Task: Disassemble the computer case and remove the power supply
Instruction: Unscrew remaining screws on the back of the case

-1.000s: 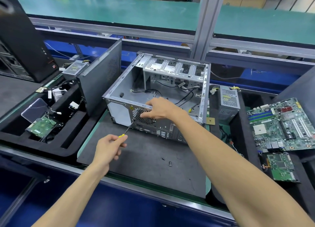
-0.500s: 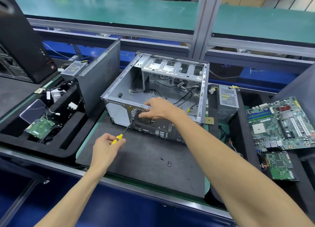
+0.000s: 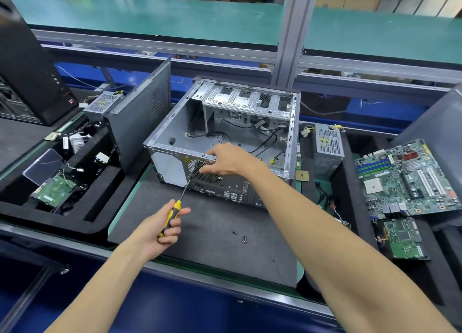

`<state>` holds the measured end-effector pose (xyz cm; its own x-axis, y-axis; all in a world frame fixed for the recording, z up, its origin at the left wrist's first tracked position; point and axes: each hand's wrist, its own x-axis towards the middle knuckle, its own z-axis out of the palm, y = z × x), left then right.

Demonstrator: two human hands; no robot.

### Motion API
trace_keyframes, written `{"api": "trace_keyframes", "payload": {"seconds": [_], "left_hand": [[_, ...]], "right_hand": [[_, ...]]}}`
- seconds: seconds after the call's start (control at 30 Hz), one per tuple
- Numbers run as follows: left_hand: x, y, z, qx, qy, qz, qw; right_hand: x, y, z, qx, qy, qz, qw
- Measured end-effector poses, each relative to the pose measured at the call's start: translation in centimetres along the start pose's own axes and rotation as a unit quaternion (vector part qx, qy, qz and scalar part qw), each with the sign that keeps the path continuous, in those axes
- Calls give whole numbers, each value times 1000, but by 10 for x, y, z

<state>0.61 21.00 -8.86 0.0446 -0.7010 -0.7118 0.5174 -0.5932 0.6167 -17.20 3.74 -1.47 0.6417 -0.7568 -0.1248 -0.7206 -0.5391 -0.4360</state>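
Observation:
The open grey computer case [image 3: 175, 122] lies on its side on a dark mat [image 3: 215, 255], its rear panel facing me. Loose black cables lie inside it. My left hand [image 3: 157, 229] grips a yellow-and-black screwdriver [image 3: 175, 214]; the tip touches the rear panel beside the round fan grille [image 3: 193, 166]. My right hand [image 3: 223, 160] rests on the upper rear rim of the case, fingers curled over the grille. A power supply [image 3: 327, 145] stands to the right of the case, outside it.
Two loose screws [image 3: 240, 235] lie on the mat. A side panel [image 3: 142, 112] leans left of the case. A black foam tray [image 3: 62, 202] at left holds a hard drive [image 3: 53, 188] and another power supply [image 3: 102, 105]. Motherboards [image 3: 405, 177] lie at right.
My left hand has shifted its grip on the screwdriver, so more of the yellow handle shows. The tip stays at the rear panel. My right hand keeps its place on the case.

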Motion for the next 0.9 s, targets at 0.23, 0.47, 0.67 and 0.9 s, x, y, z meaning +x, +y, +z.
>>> {"api": "trace_keyframes", "payload": {"seconds": [0.23,0.47,0.67,0.9], "left_hand": [[2,-1,-1,249,202,254,913],[0,11,0,-52,-8,-29,998],[-4,2,9,277,175,194,925],[-5,14,5,151,90,97,980]], "right_hand": [[1,0,1,4,-7,2,1000],[0,-1,-1,-5,-5,-2,1000],[-2,-2,-2,-2,-12,5,1000],[-2,-3,-3,0,-9,5,1000]]}}
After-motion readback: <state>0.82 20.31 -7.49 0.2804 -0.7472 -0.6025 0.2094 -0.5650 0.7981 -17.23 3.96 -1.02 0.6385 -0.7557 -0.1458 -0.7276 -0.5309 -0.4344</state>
